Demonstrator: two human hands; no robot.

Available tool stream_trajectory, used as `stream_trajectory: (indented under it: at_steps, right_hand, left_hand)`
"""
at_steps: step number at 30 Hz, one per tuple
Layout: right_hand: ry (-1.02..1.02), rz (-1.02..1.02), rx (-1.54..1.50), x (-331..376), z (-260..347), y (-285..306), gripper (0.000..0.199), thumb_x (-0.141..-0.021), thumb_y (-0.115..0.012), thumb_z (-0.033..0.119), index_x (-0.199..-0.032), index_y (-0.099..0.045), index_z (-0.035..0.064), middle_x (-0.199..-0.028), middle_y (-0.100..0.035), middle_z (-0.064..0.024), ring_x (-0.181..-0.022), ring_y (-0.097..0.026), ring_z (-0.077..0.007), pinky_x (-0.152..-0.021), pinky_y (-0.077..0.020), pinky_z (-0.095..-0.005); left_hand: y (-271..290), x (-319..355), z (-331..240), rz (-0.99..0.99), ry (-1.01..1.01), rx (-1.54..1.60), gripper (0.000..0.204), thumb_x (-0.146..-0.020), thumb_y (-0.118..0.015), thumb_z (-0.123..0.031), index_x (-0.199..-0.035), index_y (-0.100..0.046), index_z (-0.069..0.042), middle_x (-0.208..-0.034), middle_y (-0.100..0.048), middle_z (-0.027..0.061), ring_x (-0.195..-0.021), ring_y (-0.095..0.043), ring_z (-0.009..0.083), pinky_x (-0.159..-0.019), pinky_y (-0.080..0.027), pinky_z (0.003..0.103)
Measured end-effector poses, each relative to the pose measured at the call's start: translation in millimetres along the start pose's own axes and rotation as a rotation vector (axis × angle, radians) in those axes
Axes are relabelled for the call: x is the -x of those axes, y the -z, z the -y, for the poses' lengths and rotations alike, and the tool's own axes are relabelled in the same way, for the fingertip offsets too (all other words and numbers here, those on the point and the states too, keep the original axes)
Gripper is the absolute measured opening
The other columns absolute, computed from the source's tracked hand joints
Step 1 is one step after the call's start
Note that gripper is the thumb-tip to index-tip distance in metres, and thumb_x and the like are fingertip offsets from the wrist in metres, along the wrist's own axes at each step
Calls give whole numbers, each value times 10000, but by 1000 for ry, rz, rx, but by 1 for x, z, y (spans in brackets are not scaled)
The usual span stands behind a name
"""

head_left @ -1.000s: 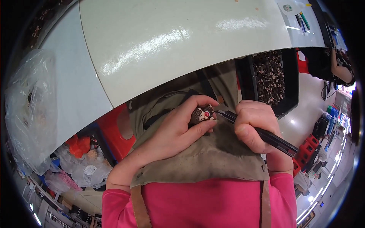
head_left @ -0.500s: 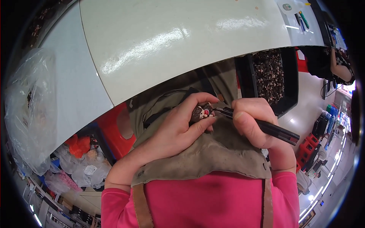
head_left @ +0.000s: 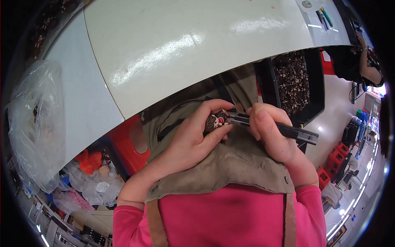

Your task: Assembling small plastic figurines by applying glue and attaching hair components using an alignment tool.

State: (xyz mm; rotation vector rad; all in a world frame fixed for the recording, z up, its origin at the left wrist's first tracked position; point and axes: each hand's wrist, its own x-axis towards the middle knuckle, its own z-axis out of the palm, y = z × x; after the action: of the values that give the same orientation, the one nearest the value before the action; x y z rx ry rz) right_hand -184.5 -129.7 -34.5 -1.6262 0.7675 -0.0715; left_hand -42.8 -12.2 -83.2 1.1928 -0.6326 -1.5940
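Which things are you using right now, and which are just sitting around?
In use:
- small brown figure, in the left hand
- black knife, in the right hand

Just lying about:
- plastic bag
- black tray of dark bits
- pens

The little figure (head_left: 217,121) is brown with bits of red and white. The tool (head_left: 284,131) is black with a silver tip. The apron (head_left: 230,164) is dull grey-brown, with brown straps. The shirt (head_left: 230,218) is bright pink. The bench (head_left: 185,45) is shiny cream-white, and next to it is a pale grey top. The tray (head_left: 314,88) is black, full of dark speckled bits. The bag (head_left: 37,123) is clear. The stool (head_left: 129,146) is red.
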Motion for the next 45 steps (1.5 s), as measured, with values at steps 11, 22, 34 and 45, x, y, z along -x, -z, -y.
stream_trajectory:
  at_steps: [11, 22, 34, 45]
  right_hand:
    - [184, 29, 104, -1, 8, 11, 373, -906, -469, 258, -600, -452, 45, -540, -455, -40, -510, -432, -165, -485, -330, -285]
    - [12, -46, -2, -2, 18, 9, 370, -915, -463, 257, -611, -450, 46, -564, -452, -8, -528, -403, -100, -520, -320, -241]
    - [-47, -61, -70, 2, 24, 4, 274, -889, -532, 286, -731, -473, 70, -641, -456, 39, -583, -382, -28, -507, -294, -194]
    - [-163, -109, -402, 4, 18, -3, 305, -907, -506, 340, -774, -433, 76, -595, -406, 27, -506, -343, -42, -472, -271, -189]
  left_hand:
    - [17, -2, -5, 136, 153, 330, 418, -956, -362, -268, -1304, -420, -44, -1000, -556, 37, -873, -511, 84, -813, -390, 185]
    - [16, -6, -9, 38, 183, 547, 401, -835, -543, -51, -1220, -465, 30, -1068, -589, 93, -965, -579, 152, -864, -440, 262]
    - [9, -3, -4, -31, 17, 455, 409, -841, -596, -12, -1221, -446, -29, -1079, -554, 50, -1019, -529, 104, -873, -439, 227]
    - [10, -3, -9, -58, 17, 327, 425, -887, -546, -51, -1289, -412, -22, -1105, -559, 63, -1009, -549, 108, -864, -445, 225]
